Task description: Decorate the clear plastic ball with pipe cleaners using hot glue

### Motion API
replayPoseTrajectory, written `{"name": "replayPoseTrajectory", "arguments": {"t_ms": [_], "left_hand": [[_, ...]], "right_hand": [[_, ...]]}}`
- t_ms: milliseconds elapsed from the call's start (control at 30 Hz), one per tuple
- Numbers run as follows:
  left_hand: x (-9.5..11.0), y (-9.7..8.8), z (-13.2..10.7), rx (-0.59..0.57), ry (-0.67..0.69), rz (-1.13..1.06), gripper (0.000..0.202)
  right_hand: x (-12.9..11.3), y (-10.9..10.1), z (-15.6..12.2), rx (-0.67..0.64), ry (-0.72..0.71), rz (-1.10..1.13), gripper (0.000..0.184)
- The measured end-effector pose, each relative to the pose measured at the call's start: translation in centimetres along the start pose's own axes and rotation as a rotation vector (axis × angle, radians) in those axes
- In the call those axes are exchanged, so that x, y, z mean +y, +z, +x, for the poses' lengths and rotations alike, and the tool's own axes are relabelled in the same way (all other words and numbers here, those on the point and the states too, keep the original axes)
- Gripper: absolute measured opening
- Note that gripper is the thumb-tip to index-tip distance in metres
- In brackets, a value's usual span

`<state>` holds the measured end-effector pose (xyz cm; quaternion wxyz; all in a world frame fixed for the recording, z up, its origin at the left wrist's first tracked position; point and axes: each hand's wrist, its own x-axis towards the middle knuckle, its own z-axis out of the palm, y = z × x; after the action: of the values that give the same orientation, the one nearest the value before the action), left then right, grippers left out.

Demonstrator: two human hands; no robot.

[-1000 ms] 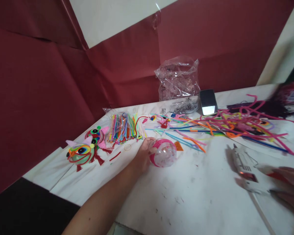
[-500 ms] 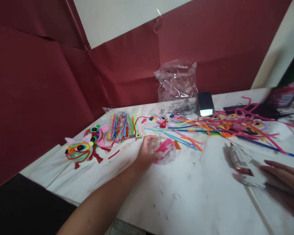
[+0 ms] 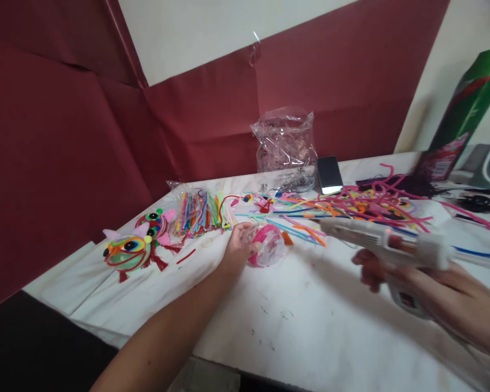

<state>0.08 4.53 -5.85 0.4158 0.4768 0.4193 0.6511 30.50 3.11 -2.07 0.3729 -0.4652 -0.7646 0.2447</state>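
My left hand point(image 3: 239, 244) is closed on the side of a clear plastic ball point(image 3: 278, 247) with pink pipe cleaner wound on it, low over the table. At the right, my right hand point(image 3: 416, 286) grips a white hot glue gun point(image 3: 375, 237), raised off the table with its nozzle pointing left toward the ball. A small red light glows on the gun's body. Just behind the ball lies a small orange-brown piece point(image 3: 287, 238). Several cut pipe cleaners point(image 3: 298, 230) in blue, pink and orange are spread beyond it.
Two decorated animal-face balls point(image 3: 130, 253) with red tassels stand at left. Behind lie a bag of colourful pipe cleaners point(image 3: 204, 212), a crinkled clear bag point(image 3: 288, 144) and a black box point(image 3: 329, 173). A pipe-cleaner tangle point(image 3: 371, 201) and a green package point(image 3: 465, 114) are at right.
My right hand has taken hold of the glue gun and lifted it from the table, turning its nozzle left. My left hand keeps the ball, which has turned a little. The view has swung right.
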Motion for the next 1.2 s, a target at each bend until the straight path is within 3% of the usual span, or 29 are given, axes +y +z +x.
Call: {"name": "replayPoseTrajectory", "arguments": {"t_ms": [33, 133, 333, 567, 1200], "left_hand": [[-0.1, -0.1, 0.1, 0.005, -0.004, -0.034, 0.045], [-0.2, -0.3, 0.2, 0.021, -0.016, -0.110, 0.044], [-0.5, -0.3, 0.3, 0.013, -0.035, -0.141, 0.044], [-0.8, 0.1, 0.3, -0.027, -0.036, -0.099, 0.047], [-0.7, 0.2, 0.3, -0.046, -0.034, -0.094, 0.046]], "right_hand": [[-1.2, 0.7, 0.8, -0.107, 0.013, 0.071, 0.050], [-3.3, 2.9, 2.3, -0.227, 0.012, 0.225, 0.048], [-1.7, 5.5, 1.8, -0.245, -0.003, 0.259, 0.052], [-0.2, 6.1, 1.5, -0.259, -0.022, 0.183, 0.059], [-1.2, 6.4, 0.9, -0.241, -0.022, 0.065, 0.056]]}}
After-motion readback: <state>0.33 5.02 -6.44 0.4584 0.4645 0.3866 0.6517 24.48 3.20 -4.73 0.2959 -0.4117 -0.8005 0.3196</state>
